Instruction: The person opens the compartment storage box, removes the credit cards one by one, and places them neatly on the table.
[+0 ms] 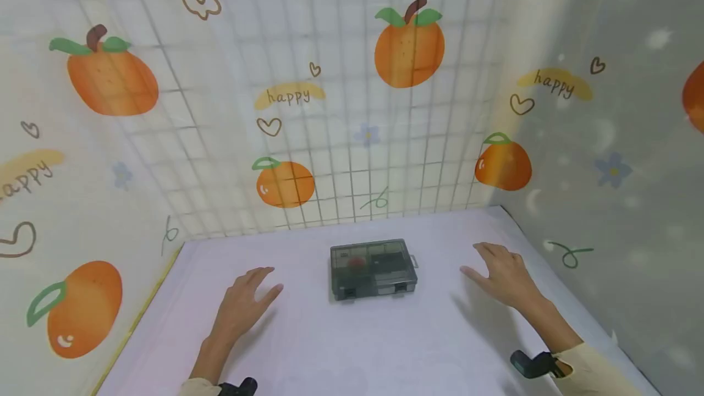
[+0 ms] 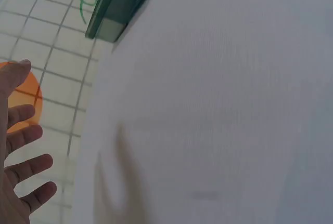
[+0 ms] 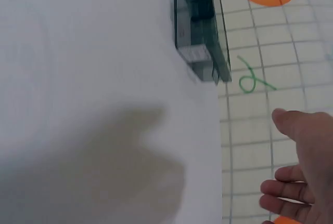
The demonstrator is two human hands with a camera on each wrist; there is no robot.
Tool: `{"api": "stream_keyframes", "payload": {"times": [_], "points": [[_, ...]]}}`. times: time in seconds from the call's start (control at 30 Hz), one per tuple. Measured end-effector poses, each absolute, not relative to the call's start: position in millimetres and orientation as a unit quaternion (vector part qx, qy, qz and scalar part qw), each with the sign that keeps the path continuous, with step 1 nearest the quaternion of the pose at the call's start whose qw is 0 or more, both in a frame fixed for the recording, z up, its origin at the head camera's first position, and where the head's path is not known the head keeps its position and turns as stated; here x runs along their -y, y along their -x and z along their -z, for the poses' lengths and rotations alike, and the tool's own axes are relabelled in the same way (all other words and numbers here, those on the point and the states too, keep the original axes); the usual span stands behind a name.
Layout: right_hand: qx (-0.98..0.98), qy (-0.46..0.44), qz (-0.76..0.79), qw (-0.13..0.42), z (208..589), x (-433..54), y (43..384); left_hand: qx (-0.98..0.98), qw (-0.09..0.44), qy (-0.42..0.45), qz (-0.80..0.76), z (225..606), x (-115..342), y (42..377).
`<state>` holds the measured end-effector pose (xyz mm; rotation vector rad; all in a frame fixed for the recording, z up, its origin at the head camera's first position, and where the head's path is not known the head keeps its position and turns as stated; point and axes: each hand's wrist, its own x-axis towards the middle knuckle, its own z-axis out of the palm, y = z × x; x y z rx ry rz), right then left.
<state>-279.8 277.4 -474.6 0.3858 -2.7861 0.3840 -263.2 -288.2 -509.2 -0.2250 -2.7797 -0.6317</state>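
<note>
A dark, see-through plastic case [image 1: 374,269] with inner compartments lies on the white table, its lid down. Something reddish shows through the lid on the left side, and two latches line its near edge. My left hand [image 1: 242,304] hovers to the left of the case, fingers spread and holding nothing. On the other side, my right hand [image 1: 503,274] is held over the table with thumb and fingers apart, also bare of any object. The left wrist view catches one end of the case [image 2: 122,5] at the top; the right wrist view has its other end [image 3: 197,26].
The white tabletop [image 1: 352,347] ends at a back wall [image 1: 341,139] with a grid and orange fruit prints. Similar printed sheets [image 1: 621,212] stand at the sides. A dark wrist device [image 1: 533,364] sits at the right sleeve.
</note>
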Motion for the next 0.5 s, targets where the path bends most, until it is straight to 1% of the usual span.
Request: {"api": "stream_keyframes", "payload": {"times": [0.27,0.5], "points": [[0.963,-0.069,-0.230,0.119,474,-249,275,0.919,0.139,0.098,0.356,519,241,293],[0.949,-0.061,-0.301,0.074,496,-208,280,0.898,0.144,0.102,0.404,541,226,295]]}}
